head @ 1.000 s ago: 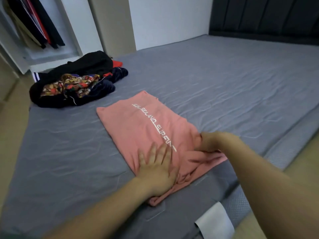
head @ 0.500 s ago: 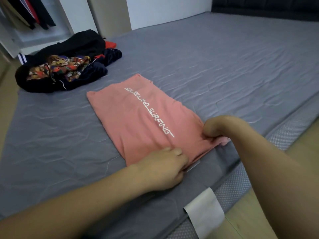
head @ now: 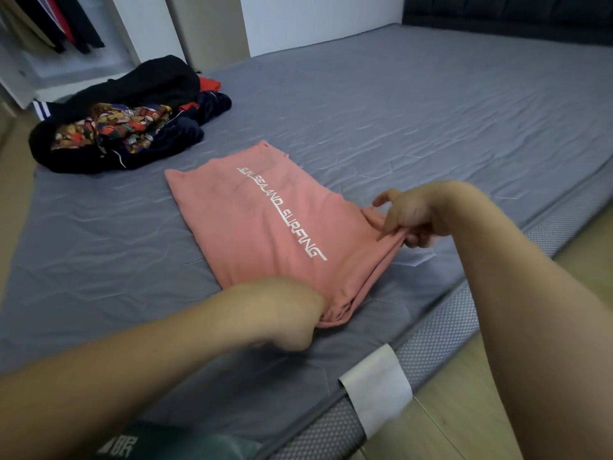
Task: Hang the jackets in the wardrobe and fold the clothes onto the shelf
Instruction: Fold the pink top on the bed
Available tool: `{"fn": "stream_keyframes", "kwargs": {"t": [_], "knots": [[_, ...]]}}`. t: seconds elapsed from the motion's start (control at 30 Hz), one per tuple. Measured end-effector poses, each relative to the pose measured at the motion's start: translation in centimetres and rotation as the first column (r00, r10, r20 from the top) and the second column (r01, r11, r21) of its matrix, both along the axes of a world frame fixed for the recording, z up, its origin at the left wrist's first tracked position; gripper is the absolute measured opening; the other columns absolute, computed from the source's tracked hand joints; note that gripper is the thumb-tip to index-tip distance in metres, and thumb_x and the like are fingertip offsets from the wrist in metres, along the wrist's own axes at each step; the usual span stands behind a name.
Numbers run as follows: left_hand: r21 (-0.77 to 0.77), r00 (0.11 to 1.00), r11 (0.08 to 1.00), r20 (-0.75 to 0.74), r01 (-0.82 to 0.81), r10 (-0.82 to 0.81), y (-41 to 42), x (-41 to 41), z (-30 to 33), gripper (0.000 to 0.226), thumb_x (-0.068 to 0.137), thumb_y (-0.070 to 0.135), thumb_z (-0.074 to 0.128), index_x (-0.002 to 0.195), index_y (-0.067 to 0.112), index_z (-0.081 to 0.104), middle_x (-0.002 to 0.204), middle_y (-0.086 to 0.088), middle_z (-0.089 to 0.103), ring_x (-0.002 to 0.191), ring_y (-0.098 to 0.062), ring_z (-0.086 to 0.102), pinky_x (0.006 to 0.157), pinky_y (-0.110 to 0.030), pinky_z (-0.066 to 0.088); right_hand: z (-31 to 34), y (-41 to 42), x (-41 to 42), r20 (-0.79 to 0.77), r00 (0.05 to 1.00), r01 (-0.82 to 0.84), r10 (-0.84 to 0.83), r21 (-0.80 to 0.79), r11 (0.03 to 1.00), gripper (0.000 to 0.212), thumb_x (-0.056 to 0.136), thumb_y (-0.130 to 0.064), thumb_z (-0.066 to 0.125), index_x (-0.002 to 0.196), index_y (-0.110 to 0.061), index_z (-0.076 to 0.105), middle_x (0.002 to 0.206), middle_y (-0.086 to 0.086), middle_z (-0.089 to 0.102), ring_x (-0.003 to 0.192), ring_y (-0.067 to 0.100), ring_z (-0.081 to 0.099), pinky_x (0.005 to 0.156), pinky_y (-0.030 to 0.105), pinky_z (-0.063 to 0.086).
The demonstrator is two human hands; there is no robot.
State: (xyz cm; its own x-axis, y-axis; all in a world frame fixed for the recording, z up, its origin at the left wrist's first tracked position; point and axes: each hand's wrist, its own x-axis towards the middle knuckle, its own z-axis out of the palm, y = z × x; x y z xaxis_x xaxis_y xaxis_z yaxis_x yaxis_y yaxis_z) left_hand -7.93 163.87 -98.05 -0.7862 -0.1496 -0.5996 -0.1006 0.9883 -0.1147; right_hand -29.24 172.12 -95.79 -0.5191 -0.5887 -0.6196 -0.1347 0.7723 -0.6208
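A pink t-shirt (head: 252,224) with white lettering lies partly folded on the grey bed (head: 414,121). My left hand (head: 285,313) grips its near left corner. My right hand (head: 408,214) pinches the near right corner and holds it lifted off the bed. A pile of dark clothes (head: 126,124), with a colourful patterned piece on top, sits at the bed's far left. Jackets (head: 63,21) hang in the open white wardrobe (head: 83,68) at the top left.
The bed's near edge runs diagonally at the lower right, with a white tag (head: 374,383) on it. Wooden floor (head: 464,410) lies beyond that edge. A dark headboard (head: 510,18) stands at the far right, a white wall (head: 315,18) beside it.
My left hand went from lying flat on the shirt to gripping its near edge. Both hands have lifted the shirt's near end off the bed.
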Motion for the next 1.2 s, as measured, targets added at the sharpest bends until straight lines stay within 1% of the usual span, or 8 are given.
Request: {"fn": "stream_keyframes", "kwargs": {"t": [0.17,0.3,0.5,0.7,0.8,0.9,1.0,1.2], "knots": [[0.124,0.959,0.951,0.05,-0.282,0.278,-5.8,-0.8,3.2,0.024,0.084,0.001,0.039,0.1,0.01,0.055,0.096,-0.013,0.065,0.076,-0.029,0.063,0.063,-0.036,0.054,1.7,-3.3,1.0,0.229,0.973,0.103,-0.01,-0.402,0.91,0.027,0.093,0.0,0.039,0.103,-0.019,0.054,0.06,0.006,0.063,0.037,0.011,0.053,0.036,0.017,0.042],[0.154,0.814,0.815,-0.085,-0.559,0.575,-13.1,0.8,4.0,0.022,0.08,-0.001,0.037,0.087,-0.002,0.058,0.058,-0.016,0.058,0.036,-0.02,0.049,0.036,-0.02,0.037,1.2,-5.7,0.6,0.584,0.811,0.33,0.045,-0.519,0.789,0.047,0.068,-0.003,0.031,0.101,0.007,0.063,0.094,0.024,0.07,0.079,0.032,0.071,0.071,0.036,0.06],[0.451,0.489,0.597,-0.342,-0.664,0.802,-21.5,2.1,3.2,0.016,0.085,0.002,0.046,0.088,-0.001,0.061,0.084,-0.024,0.064,0.067,-0.03,0.06,0.051,-0.029,0.049,2.4,-12.7,-1.7,-0.204,0.978,-0.109,0.045,-0.317,0.942,0.031,0.092,-0.017,0.061,0.064,-0.017,0.047,0.047,-0.002,0.04,0.037,0.011,0.033,0.036,0.017,0.023],[0.981,-0.289,0.024,-0.081,-0.194,0.954,-30.9,-1.5,0.8,0.013,0.081,-0.005,0.063,0.091,0.002,0.062,0.094,-0.019,0.064,0.082,-0.027,0.063,0.072,-0.039,0.054,4.6,-25.9,-4.2,-0.728,0.685,-0.131,0.012,-0.107,0.986,0.037,0.097,-0.038,0.045,0.126,-0.018,0.059,0.133,0.023,0.048,0.123,0.035,0.045,0.101,0.035,0.039],[0.996,-0.518,-0.031,-0.015,-0.08,0.855,-35.6,-4.5,-1.6,0.035,0.085,-0.002,0.06,0.12,-0.002,0.061,0.119,-0.018,0.064,0.105,-0.035,0.064,0.091,-0.046,0.054,2.2,-32.5,-4.6,-0.712,0.698,-0.138,-0.082,-0.245,0.96,0.033,0.095,-0.02,0.048,0.123,-0.006,0.057,0.129,0.021,0.057,0.12,0.035,0.053,0.095,0.035,0.042],[0.935,-0.536,0.074,-0.263,-0.347,0.802,-38.6,-6.3,-5.0,0.033,0.094,0.01,0.051,0.125,0.002,0.059,0.128,-0.018,0.061,0.115,-0.038,0.058,0.092,-0.037,0.047,-1.8,-36.7,-5.5,-0.741,0.662,-0.128,-0.114,-0.262,0.957,0.03,0.091,-0.018,0.048,0.12,-0.01,0.051,0.123,0.021,0.059,0.115,0.037,0.056,0.092,0.039,0.043],[0.747,-0.361,0.195,-0.512,-0.636,0.78,-39.7,-6.3,-9.2,0.029,0.098,0.02,0.044,0.12,0.003,0.052,0.127,-0.023,0.057,0.116,-0.042,0.055,0.093,-0.044,0.044,-8.2,-38.4,-6.5,-0.777,0.628,-0.131,-0.046,-0.163,0.978,0.024,0.094,-0.021,0.041,0.116,-0.012,0.046,0.123,0.022,0.057,0.115,0.038,0.055,0.091,0.042,0.042],[0.735,-0.352,0.193,-0.516,-0.65,0.781,-42.2,-6.0,-11.5,0.033,0.095,0.02,0.048,0.117,-0.004,0.055,0.125,-0.027,0.058,0.113,-0.044,0.056,0.091,-0.042,0.045,-12.7,-39.7,-8.5,-0.816,0.574,-0.067,-0.075,-0.138,0.988,0.028,0.101,-0.033,0.03,0.115,-0.012,0.045,0.126,0.021,0.057,0.117,0.038,0.054,0.091,0.044,0.039]]}}
